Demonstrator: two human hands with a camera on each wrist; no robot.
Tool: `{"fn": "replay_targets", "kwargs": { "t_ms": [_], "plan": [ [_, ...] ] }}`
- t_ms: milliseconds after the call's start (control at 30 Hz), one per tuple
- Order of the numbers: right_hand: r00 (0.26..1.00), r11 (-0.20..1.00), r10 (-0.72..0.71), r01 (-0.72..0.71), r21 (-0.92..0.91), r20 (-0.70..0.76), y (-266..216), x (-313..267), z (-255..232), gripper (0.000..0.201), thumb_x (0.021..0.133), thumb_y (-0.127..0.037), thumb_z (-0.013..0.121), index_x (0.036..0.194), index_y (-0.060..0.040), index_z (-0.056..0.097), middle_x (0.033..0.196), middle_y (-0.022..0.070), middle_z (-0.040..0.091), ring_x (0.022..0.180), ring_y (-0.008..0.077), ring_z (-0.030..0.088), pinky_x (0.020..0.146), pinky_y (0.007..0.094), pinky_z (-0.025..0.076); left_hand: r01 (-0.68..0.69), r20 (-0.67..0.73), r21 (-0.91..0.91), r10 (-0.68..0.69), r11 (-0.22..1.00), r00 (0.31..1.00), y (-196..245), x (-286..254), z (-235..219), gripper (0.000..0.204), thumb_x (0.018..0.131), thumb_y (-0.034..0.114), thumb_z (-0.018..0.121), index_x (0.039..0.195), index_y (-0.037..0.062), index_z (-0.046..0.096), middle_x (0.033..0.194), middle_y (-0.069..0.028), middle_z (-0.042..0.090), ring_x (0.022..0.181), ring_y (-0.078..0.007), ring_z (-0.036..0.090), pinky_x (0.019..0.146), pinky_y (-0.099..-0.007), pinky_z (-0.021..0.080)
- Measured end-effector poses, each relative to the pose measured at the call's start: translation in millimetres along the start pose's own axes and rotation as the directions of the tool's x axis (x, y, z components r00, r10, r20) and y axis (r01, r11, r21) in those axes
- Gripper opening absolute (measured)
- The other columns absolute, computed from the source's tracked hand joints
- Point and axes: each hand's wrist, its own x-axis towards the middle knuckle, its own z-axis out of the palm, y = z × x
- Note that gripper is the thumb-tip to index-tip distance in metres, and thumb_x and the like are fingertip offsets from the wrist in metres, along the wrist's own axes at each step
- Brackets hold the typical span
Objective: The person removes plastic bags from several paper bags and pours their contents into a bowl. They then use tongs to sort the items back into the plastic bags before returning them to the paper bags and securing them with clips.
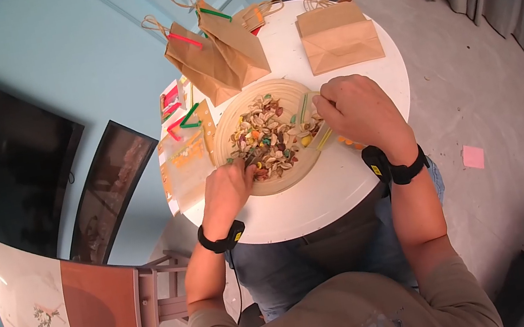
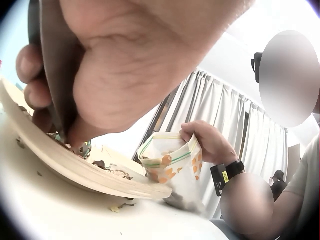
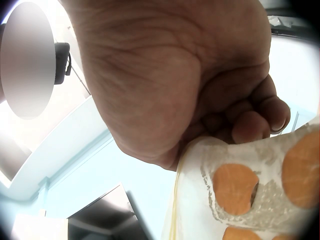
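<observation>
My left hand [image 1: 229, 193] is over the near left edge of a round plate [image 1: 305, 173] heaped with potpourri [image 1: 265, 139] of dried petals and coloured bits. Its fingers grip a dark grey, flat metal tool [image 2: 52, 65] that reaches down to the potpourri; I cannot tell its exact kind. At the plate's right side my right hand [image 1: 364, 108] pinches the rim of a clear zip bag [image 2: 172, 162] with orange dots. The bag's mouth is spread toward the plate, and some potpourri shows inside it.
Two brown paper bags [image 1: 217, 60] stand behind the plate, and a folded-over one [image 1: 341, 36] sits at the back right. On the left lie another plastic bag [image 1: 187, 169] and green and red clips [image 1: 188, 117]. A few crumbs [image 2: 120, 206] are beside the plate.
</observation>
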Motion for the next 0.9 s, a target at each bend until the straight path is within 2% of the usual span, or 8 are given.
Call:
{"fn": "replay_targets", "kwargs": {
  "t_ms": [200, 400, 533, 600, 700, 800, 900],
  "plan": [
    [1.000, 1.000, -0.006, 0.006, 0.005, -0.003, -0.7, -0.6, -0.9, 0.036, 0.102, -0.022, 0.063, 0.082, 0.0052, 0.076, 0.084, 0.0266, 0.073, 0.083, 0.0478, 0.072, 0.081, 0.0564, 0.056, 0.048, 0.007, -0.047, -0.047, 0.998, 0.999, -3.7, 2.4, -10.7, 0.030, 0.104, 0.027, 0.078, 0.092, -0.0004, 0.076, 0.078, -0.0282, 0.071, 0.080, -0.0506, 0.072, 0.071, -0.0561, 0.055],
    [1.000, 1.000, -0.020, 0.021, 0.022, -0.018, 1.1, -0.3, 3.2, 0.036, 0.102, -0.021, 0.063, 0.081, 0.0050, 0.075, 0.083, 0.0263, 0.073, 0.083, 0.0470, 0.072, 0.081, 0.0560, 0.056, -0.005, -0.021, -0.100, 0.003, 0.995, 1.000, 0.1, 6.5, -33.3, 0.030, 0.104, 0.027, 0.080, 0.093, -0.0011, 0.077, 0.077, -0.0274, 0.070, 0.076, -0.0484, 0.072, 0.068, -0.0528, 0.054],
    [1.000, 1.000, -0.019, 0.019, 0.019, -0.016, 4.9, -0.4, 8.7, 0.037, 0.102, -0.022, 0.063, 0.080, 0.0049, 0.075, 0.083, 0.0264, 0.073, 0.084, 0.0466, 0.073, 0.082, 0.0558, 0.057, -0.077, -0.061, -0.168, 0.068, 0.983, 0.996, 8.3, 13.6, -45.2, 0.031, 0.104, 0.027, 0.080, 0.093, -0.0015, 0.077, 0.076, -0.0255, 0.070, 0.073, -0.0455, 0.072, 0.066, -0.0500, 0.054],
    [1.000, 1.000, -0.016, 0.016, 0.014, -0.002, 3.6, -0.9, 7.6, 0.038, 0.103, -0.022, 0.063, 0.080, 0.0050, 0.075, 0.084, 0.0268, 0.073, 0.084, 0.0466, 0.073, 0.083, 0.0560, 0.057, -0.115, -0.075, -0.180, 0.103, 0.977, 0.992, 30.6, 18.6, -62.0, 0.031, 0.104, 0.027, 0.080, 0.092, -0.0014, 0.076, 0.075, -0.0241, 0.071, 0.071, -0.0439, 0.072, 0.065, -0.0487, 0.054],
    [1.000, 1.000, -0.006, 0.006, 0.012, 0.004, 1.7, -0.7, 6.1, 0.038, 0.103, -0.022, 0.062, 0.081, 0.0052, 0.076, 0.084, 0.0272, 0.073, 0.086, 0.0466, 0.073, 0.085, 0.0564, 0.057, -0.235, -0.071, -0.193, 0.225, 0.953, 0.972, 60.6, 28.6, -71.3, 0.032, 0.103, 0.028, 0.082, 0.093, -0.0020, 0.076, 0.075, -0.0235, 0.072, 0.070, -0.0432, 0.072, 0.065, -0.0481, 0.054],
    [1.000, 1.000, -0.003, 0.003, 0.013, 0.003, 0.7, -0.3, 3.9, 0.038, 0.103, -0.022, 0.062, 0.082, 0.0053, 0.077, 0.085, 0.0276, 0.074, 0.086, 0.0469, 0.073, 0.085, 0.0566, 0.057, -0.228, -0.026, -0.174, 0.227, 0.958, 0.973, 72.1, 40.8, -70.4, 0.036, 0.102, 0.032, 0.083, 0.094, -0.0027, 0.076, 0.072, -0.0226, 0.070, 0.067, -0.0410, 0.072, 0.065, -0.0476, 0.054],
    [1.000, 1.000, -0.002, 0.002, 0.012, -0.007, 3.5, -0.7, -0.8, 0.038, 0.103, -0.023, 0.062, 0.083, 0.0056, 0.077, 0.085, 0.0279, 0.073, 0.086, 0.0473, 0.073, 0.085, 0.0564, 0.056, -0.095, -0.010, -0.261, 0.095, 0.961, 0.995, 46.7, 55.3, -65.2, 0.042, 0.101, 0.037, 0.083, 0.095, -0.0040, 0.075, 0.070, -0.0227, 0.067, 0.064, -0.0379, 0.070, 0.065, -0.0470, 0.053]
  ]
}}
